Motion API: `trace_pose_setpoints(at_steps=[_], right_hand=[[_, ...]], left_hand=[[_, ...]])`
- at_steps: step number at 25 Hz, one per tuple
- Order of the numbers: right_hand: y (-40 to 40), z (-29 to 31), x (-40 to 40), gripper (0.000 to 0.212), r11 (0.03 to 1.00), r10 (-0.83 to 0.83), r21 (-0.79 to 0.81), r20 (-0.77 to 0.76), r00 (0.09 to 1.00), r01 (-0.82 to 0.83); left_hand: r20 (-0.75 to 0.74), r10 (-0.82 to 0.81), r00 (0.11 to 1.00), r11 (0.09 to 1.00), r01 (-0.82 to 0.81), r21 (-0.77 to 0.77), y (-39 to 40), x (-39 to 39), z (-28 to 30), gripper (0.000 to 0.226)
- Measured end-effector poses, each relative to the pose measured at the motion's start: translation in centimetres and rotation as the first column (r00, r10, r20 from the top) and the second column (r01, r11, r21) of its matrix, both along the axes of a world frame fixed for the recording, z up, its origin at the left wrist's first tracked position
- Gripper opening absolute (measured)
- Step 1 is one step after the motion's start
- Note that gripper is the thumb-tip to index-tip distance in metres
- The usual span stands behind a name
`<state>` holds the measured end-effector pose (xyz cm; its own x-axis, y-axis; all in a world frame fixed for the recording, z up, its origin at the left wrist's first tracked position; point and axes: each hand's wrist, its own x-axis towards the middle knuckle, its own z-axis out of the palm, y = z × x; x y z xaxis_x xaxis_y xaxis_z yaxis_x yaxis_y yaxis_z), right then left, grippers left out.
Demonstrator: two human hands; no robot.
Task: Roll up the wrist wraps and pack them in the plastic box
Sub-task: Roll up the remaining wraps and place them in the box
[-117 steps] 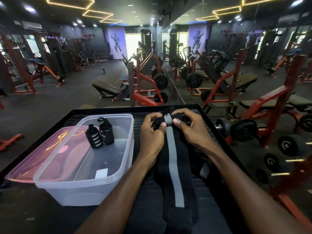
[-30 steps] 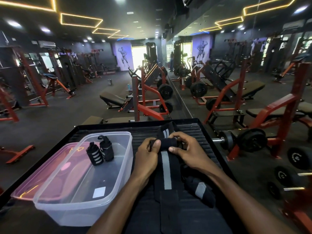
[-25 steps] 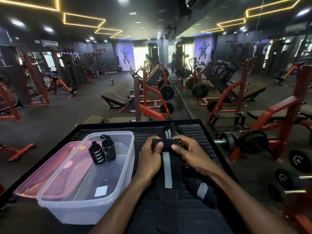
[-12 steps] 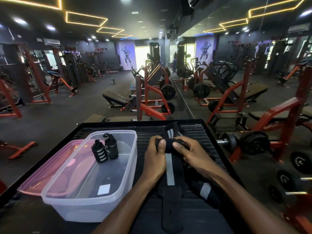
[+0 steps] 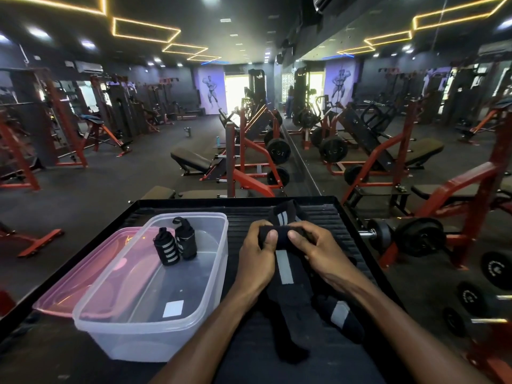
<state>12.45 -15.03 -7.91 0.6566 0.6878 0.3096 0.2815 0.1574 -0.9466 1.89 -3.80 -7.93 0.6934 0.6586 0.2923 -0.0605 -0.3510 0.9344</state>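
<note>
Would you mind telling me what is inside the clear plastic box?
Two rolled wrist wraps stand at the far end of the plastic box, with a white label showing on its bottom. Nothing hidden.

The wrist wrap being rolled is black with one grey stripe down the middle. A second loose wrap is black too, with a grey patch. Both rolled wraps in the plastic box are black with pale grey stripes. The box itself is clear and frosty, with a white label on the bottom, and the lid next to it is see-through pink. The desk is black with a ribbed surface. The gym machines behind have red frames and black pads.
</note>
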Motion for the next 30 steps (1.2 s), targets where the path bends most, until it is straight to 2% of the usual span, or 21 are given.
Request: trace_pose_setpoints(at_steps=[2, 4, 6, 9, 11, 14, 16, 19, 21, 23, 25, 27, 30], right_hand=[[-0.25, 0.14, -0.15, 0.017, 0.998, -0.027, 0.053, 0.063, 0.998, 0.023], [-0.40, 0.27, -0.25, 0.024, 0.997, -0.029, 0.071, 0.076, 0.997, 0.024], [-0.36, 0.11, -0.22, 0.022, 0.999, -0.017, 0.035, 0.031, 0.999, 0.016], [-0.23, 0.18, -0.37, 0.017, 0.999, 0.008, -0.032, -0.085, 0.996, -0.011], [-0.23, 0.16, -0.25, 0.015, 0.999, -0.003, -0.033, -0.025, 1.000, 0.003], [-0.35, 0.06, -0.25, 0.018, 0.999, -0.032, 0.023, 0.088, 0.996, 0.030], [-0.29, -0.09, -0.28, 0.023, 0.999, -0.030, 0.023, 0.097, 0.995, 0.028], [-0.21, -0.06, -0.35, 0.016, 0.999, 0.043, -0.018, -0.070, 0.997, -0.044], [-0.14, -0.18, -0.20, 0.016, 0.996, 0.073, -0.030, -0.145, 0.987, -0.078], [-0.22, -0.23, 0.00, 0.016, 0.999, 0.042, -0.011, -0.090, 0.995, -0.044], [-0.34, -0.35, 0.07, 0.023, 1.000, 0.030, 0.005, -0.022, 0.999, -0.030], [-0.36, -0.38, 0.12, 0.028, 1.000, 0.031, -0.002, -0.006, 1.000, -0.031], [-0.08, -0.23, 0.07, 0.020, 0.997, 0.071, 0.029, -0.219, 0.973, -0.066]], left_hand=[[0.004, -0.046, 0.999, 0.991, 0.046, -0.125, 0.02, 0.09, 0.08, 0.014], [-0.032, -0.047, 0.998, 0.978, 0.039, -0.207, 0.09, 0.07, 0.31, 0.025], [-0.046, -0.020, 0.999, 0.984, 0.012, -0.176, 0.19, 0.10, 0.21, 0.027], [-0.020, -0.003, 1.000, 0.993, 0.000, -0.116, 0.26, 0.19, -0.23, 0.014], [-0.011, -0.014, 1.000, 0.987, 0.012, -0.159, 0.29, 0.33, -0.34, 0.011], [0.006, -0.021, 1.000, 0.946, 0.022, -0.322, 0.16, 0.47, 0.14, 0.013], [0.003, -0.029, 1.000, 0.927, 0.028, -0.373, 0.21, 0.55, 0.18, 0.016], [0.022, -0.017, 1.000, 0.951, 0.023, -0.307, 0.12, 0.41, -0.06, 0.007], [0.042, -0.032, 0.999, 0.959, 0.043, -0.281, 0.01, 0.35, -0.12, 0.009], [0.060, -0.049, 0.997, 0.940, 0.066, -0.335, -0.03, 0.40, -0.15, 0.008], [0.076, -0.078, 0.994, 0.880, 0.105, -0.463, 0.09, 0.51, -0.07, 0.024], [0.062, -0.094, 0.994, 0.862, 0.112, -0.494, 0.30, 0.61, -0.25, 0.031], [0.087, -0.062, 0.994, 0.899, 0.094, -0.427, 0.39, 0.79, -0.63, 0.013]])
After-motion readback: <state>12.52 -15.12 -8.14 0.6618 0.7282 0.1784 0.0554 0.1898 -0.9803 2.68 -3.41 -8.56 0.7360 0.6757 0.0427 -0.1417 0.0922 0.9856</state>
